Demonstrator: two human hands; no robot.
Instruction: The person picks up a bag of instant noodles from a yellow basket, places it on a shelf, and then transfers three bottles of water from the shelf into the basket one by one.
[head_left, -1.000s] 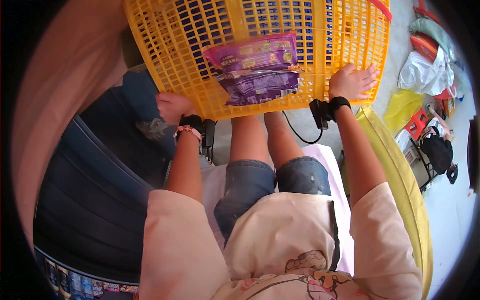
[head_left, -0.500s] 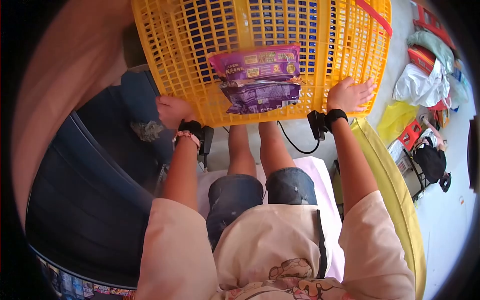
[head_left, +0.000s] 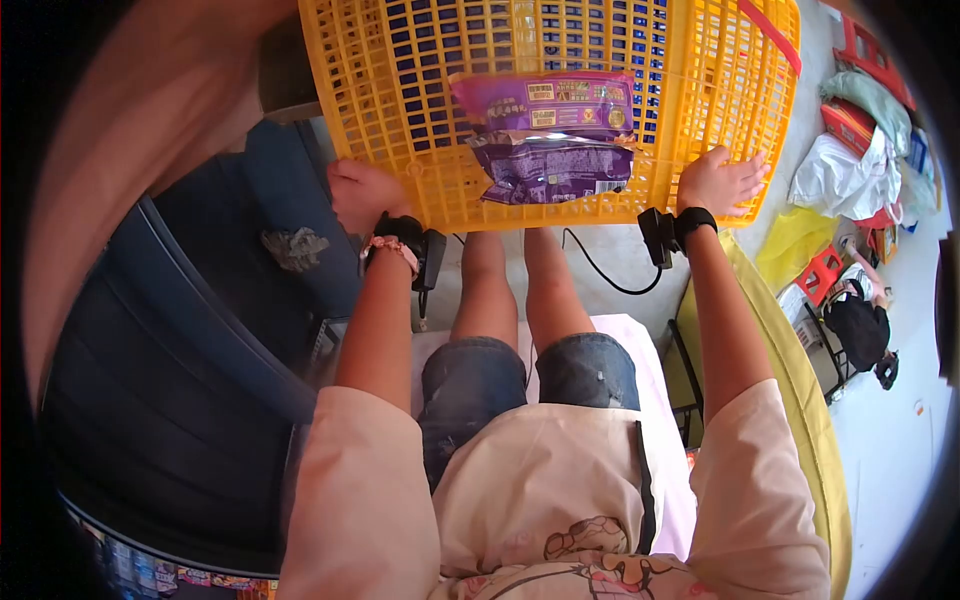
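One yellow basket [head_left: 440, 203], purple packaging [head_left: 552, 138] inside, sits between the left hand [head_left: 364, 196], curled, hold unclear, and the right hand [head_left: 722, 184], splayed at its side, best steadied evenly and level.

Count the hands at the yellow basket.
2: left hand at the basket's near left corner; right hand, spread, at its near right. Any beyond the picture's edge can't be seen.
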